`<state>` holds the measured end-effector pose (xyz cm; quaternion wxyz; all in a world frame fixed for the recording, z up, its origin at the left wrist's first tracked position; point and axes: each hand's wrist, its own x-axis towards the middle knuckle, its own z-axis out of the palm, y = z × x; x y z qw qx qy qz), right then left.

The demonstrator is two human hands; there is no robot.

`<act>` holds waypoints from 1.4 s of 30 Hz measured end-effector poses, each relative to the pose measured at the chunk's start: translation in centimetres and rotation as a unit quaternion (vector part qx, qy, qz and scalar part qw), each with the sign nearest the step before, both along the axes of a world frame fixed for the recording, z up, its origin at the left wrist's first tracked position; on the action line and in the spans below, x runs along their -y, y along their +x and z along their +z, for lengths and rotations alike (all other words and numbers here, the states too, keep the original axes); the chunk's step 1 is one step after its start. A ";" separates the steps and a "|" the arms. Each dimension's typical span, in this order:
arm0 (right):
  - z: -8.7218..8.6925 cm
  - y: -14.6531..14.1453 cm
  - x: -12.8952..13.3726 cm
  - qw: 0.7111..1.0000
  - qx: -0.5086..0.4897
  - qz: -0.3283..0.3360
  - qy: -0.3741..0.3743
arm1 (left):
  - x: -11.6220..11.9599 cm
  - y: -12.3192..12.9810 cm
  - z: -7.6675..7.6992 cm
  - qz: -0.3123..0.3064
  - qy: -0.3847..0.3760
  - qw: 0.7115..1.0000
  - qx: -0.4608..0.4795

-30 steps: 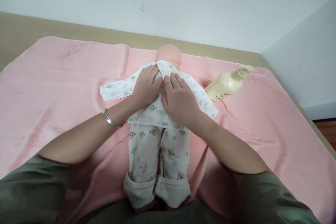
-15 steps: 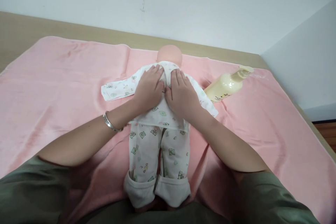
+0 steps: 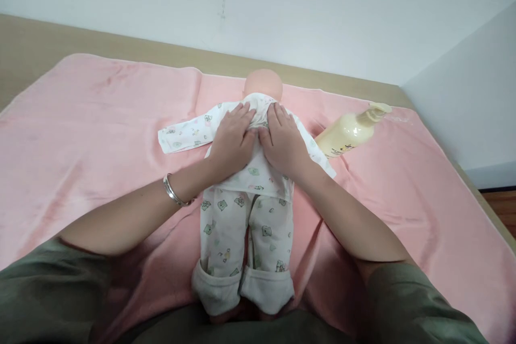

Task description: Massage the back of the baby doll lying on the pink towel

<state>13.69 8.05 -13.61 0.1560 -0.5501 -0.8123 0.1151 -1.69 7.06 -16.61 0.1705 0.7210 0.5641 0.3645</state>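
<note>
A baby doll lies stretched out in front of me, the bald back of its head at the far end, so it seems to be face down. It wears a white printed shirt and matching trousers with turned-up cuffs. My left hand rests flat on the left of the doll's upper back, fingers stretched out. Beside it, my right hand lies flat on the right of the back. The two thumbs are close together at the middle, and the cloth is wrinkled between the hands near the collar.
A pink blanket lies under the doll on a wooden-coloured table. To the right of the doll, a pale yellow pump bottle lies tilted on the blanket. A white wall stands behind the table.
Both thumbs have shifted slightly, and the cloth between my hands has bunched up toward the collar. The whole view has moved a little. Both hands stay on the doll's back.
</note>
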 end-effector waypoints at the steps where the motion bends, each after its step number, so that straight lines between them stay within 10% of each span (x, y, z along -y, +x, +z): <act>1: 0.0 -0.4 1.1 1.000 0.009 -0.003 0.013 | -0.6 -0.4 0.0 0.013 -0.014 1.000 0.016; 6: 0.0 -1.4 3.7 0.997 0.038 0.018 0.066 | -2.4 -1.4 -0.5 0.051 -0.015 0.997 0.064; 14: 0.6 1.0 -2.0 0.999 0.004 -0.035 0.002 | -1.9 -1.4 -1.0 0.034 0.013 0.997 0.068; 23: 0.9 -0.5 1.4 0.996 0.015 0.081 0.044 | -2.1 -1.8 -1.7 0.033 0.044 0.996 0.069; 42: 1.0 -0.3 1.4 0.992 0.006 0.081 0.094 | -2.2 -1.8 -1.9 0.032 0.047 0.997 0.060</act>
